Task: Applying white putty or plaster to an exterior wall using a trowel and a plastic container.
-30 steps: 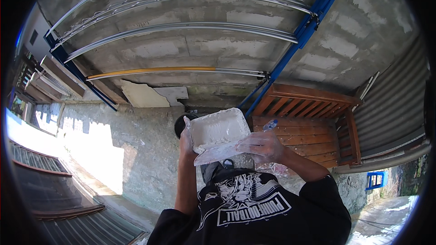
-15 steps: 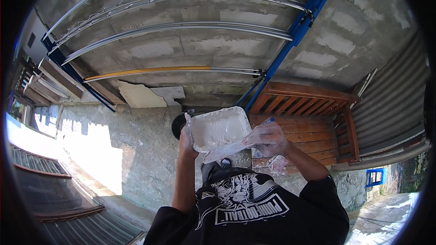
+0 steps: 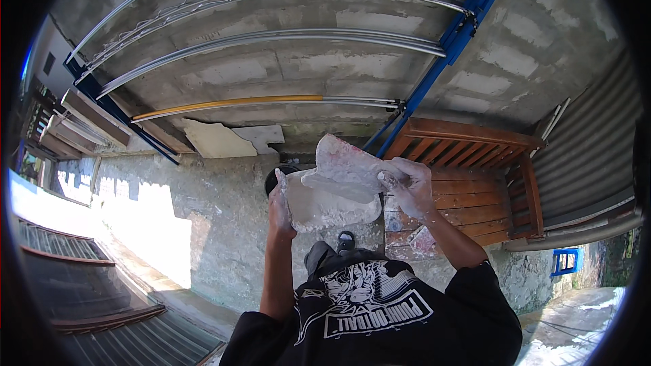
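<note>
My left hand (image 3: 280, 209) grips the left end of a shallow, white rectangular tub (image 3: 298, 209), its thumb at the rim. Pale, wet paste like putty or plaster coats the tub's inside and lies thick along the near edge. A broad, flat spreader (image 3: 344, 160), smeared with the same paste and marked pinkish-red toward its far edge, is gripped at its right end by my right hand (image 3: 411, 186). It is tilted over the tub's far right part and hides it. White residue covers both hands.
Beyond the tub, a dark bucket (image 3: 272, 180) shows in part. To the right is a wooden bench (image 3: 468, 196) with a red-and-white packet (image 3: 424, 241) at its near corner. A blue-framed drying rack (image 3: 424, 91) hangs on the block wall; broken boards (image 3: 220, 141) lean below.
The spreader has swung up from the tub's near edge to over its far right part, its broad face now showing. My right hand has turned with it; the left keeps holding the tub.
</note>
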Demonstrator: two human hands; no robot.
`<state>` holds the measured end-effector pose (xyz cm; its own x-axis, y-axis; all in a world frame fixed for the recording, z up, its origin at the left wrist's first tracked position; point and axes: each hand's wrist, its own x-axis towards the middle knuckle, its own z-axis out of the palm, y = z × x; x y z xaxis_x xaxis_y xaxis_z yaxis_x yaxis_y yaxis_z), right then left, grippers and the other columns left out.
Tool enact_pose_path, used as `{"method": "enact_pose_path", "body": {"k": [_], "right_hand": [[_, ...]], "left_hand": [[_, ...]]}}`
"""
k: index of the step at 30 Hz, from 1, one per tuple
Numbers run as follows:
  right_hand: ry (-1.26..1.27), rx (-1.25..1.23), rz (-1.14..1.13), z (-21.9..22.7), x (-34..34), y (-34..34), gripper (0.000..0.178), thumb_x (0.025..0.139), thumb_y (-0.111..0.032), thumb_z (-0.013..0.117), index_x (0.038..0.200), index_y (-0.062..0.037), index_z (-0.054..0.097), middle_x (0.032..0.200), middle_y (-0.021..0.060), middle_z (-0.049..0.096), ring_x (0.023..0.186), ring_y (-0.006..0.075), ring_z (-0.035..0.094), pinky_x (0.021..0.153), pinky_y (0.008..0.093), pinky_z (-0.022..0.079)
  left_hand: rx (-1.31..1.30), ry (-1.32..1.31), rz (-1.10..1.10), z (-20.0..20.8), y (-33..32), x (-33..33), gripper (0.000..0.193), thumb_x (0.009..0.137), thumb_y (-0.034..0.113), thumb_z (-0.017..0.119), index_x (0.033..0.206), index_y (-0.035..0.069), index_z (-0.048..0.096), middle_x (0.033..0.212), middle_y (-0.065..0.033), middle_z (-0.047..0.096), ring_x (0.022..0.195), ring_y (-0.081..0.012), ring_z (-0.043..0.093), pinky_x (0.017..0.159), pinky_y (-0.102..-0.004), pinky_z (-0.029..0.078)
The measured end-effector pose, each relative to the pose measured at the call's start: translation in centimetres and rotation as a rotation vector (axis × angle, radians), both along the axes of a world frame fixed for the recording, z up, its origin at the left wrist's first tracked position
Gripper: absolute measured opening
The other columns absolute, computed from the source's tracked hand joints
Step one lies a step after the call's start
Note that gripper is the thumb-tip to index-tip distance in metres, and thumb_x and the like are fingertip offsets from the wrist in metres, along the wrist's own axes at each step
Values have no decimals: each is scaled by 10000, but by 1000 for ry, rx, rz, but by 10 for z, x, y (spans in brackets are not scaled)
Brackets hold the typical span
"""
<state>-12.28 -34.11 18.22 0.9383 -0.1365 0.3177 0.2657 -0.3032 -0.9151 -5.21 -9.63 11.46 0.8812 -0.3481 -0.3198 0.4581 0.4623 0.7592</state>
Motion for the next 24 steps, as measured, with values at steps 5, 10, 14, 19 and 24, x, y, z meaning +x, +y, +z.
{"method": "enact_pose_path", "body": {"k": [5,10,14,19,24], "right_hand": [[149,102,-202,4,2,36,244,798,-139,695,984,14,651,833,88,658,754,123,611,670,245,469],[65,32,-279,-5,7,47,232,785,-108,700,985,-3,650,843,118,663,741,163,627,664,274,486],[-151,-264,55,23,31,46,227,739,-54,704,955,-7,650,818,124,646,705,212,630,633,286,493],[-72,-501,330,29,40,75,237,703,-12,687,938,-13,655,840,132,643,707,263,631,628,315,505],[-18,-515,310,19,40,105,320,662,-8,664,981,-30,642,911,150,638,774,321,627,671,377,510]], "left_hand": [[-21,-1,285,-14,13,-2,480,961,468,367,986,37,578,896,-58,618,794,-146,609,706,-287,509],[-46,-7,374,-27,32,-1,512,963,478,341,1073,21,544,964,-77,607,859,-175,599,765,-317,496],[-63,35,274,-25,56,3,464,963,459,375,1003,41,572,914,-68,611,795,-154,602,721,-290,499],[-55,25,193,-18,71,4,478,964,451,374,1026,22,575,956,-87,621,824,-183,613,750,-321,500],[-92,16,112,-15,89,6,472,967,435,379,1029,12,579,993,-98,625,868,-186,615,768,-322,498]]}}
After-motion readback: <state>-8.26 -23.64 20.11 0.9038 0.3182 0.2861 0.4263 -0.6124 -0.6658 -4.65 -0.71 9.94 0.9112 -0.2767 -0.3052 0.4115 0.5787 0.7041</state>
